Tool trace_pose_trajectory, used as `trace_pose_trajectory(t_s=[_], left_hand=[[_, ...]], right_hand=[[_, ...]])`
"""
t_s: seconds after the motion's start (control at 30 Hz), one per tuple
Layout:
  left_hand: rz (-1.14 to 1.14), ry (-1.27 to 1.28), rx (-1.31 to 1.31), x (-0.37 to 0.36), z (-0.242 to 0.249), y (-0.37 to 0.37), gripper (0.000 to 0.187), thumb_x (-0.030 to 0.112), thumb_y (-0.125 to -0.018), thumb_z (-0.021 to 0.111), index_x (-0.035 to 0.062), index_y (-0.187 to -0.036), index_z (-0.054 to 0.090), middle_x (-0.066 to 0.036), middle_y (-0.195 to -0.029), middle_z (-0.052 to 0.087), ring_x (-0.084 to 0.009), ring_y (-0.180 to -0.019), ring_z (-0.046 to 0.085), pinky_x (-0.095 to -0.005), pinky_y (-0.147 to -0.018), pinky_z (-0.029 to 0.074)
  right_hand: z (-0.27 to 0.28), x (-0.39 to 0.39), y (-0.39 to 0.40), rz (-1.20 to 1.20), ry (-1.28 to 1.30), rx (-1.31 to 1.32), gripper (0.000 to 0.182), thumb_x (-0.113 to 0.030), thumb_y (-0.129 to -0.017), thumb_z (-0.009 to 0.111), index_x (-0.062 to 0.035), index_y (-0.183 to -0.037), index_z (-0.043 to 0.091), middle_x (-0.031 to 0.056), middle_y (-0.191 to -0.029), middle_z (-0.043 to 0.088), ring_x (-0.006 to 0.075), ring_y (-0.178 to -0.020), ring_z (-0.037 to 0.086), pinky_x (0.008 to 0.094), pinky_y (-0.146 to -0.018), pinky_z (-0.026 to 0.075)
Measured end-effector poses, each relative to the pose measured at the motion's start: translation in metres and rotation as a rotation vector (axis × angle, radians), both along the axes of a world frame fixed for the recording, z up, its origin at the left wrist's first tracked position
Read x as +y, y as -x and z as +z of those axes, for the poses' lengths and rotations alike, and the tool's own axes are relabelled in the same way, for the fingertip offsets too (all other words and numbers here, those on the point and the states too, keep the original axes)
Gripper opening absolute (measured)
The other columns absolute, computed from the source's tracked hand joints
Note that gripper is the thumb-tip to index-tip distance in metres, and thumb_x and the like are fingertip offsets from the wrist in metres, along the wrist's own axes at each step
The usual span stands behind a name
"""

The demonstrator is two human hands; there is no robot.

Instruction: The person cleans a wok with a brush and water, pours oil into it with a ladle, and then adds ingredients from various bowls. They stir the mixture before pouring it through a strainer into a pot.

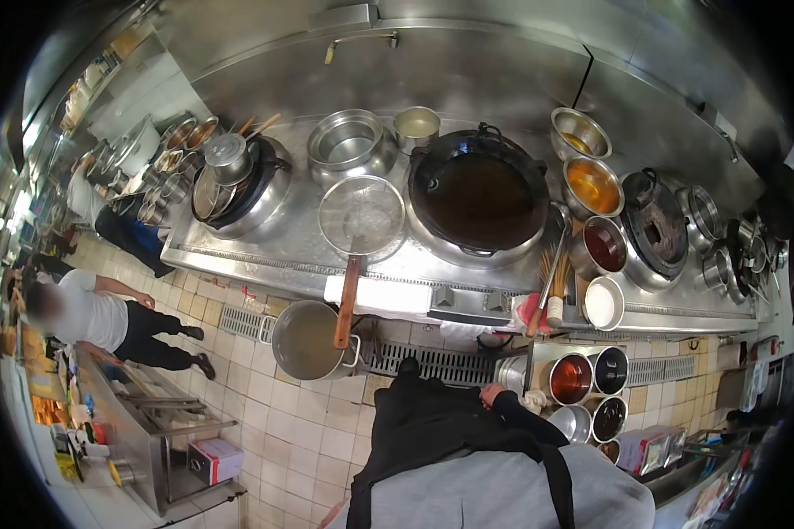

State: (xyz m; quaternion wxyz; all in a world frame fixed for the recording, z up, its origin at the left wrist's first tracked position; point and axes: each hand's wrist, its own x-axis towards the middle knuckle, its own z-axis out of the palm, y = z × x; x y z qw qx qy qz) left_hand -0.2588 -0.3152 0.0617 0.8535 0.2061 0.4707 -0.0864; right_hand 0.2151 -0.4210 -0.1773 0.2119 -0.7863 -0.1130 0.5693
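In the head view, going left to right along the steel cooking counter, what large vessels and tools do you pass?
Lidded pot in a wok → empty steel pot → round mesh strainer with wooden handle → large black wok of dark liquid → bowl of orange sauce → empty burner ring.

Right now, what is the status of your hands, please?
Left hand out of view. Right hand low, grip unclear. Red sauce pot beside it, apart.

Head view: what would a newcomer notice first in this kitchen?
The big dark wok full of brown liquid, centre of the steel range. Left of it lies a round wire strainer with a wooden handle. Bowls of orange and red sauces line the wok's right.
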Motion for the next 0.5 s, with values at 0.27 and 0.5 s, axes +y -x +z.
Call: trace_pose_trajectory(t_s=[0.27,0.5], left_hand=[[0.031,0.034,-0.006,0.0,0.0,-0.007,0.037,0.015,-0.093,0.054,-0.0034,-0.126,0.056,-0.011,-0.117,0.065,-0.017,-0.103,0.061,-0.03,-0.092,0.048],[0.015,0.044,0.001,0.008,0.0,-0.013,0.038,0.015,-0.094,0.053,-0.0032,-0.127,0.056,-0.011,-0.118,0.065,-0.0165,-0.104,0.061,-0.0296,-0.093,0.047]], right_hand=[[-0.014,0.007,-0.007,0.01,-0.054,-0.031,0.016,-0.011,-0.088,0.056,0.0011,-0.084,0.066,0.0098,-0.065,0.063,0.0182,-0.054,0.061,0.0336,-0.049,0.051],[-0.011,-0.002,-0.003,-0.026,-0.009,0.036,0.021,-0.017,-0.089,0.057,0.0001,-0.08,0.064,0.011,-0.068,0.064,0.0207,-0.057,0.06,0.0362,-0.056,0.05]])
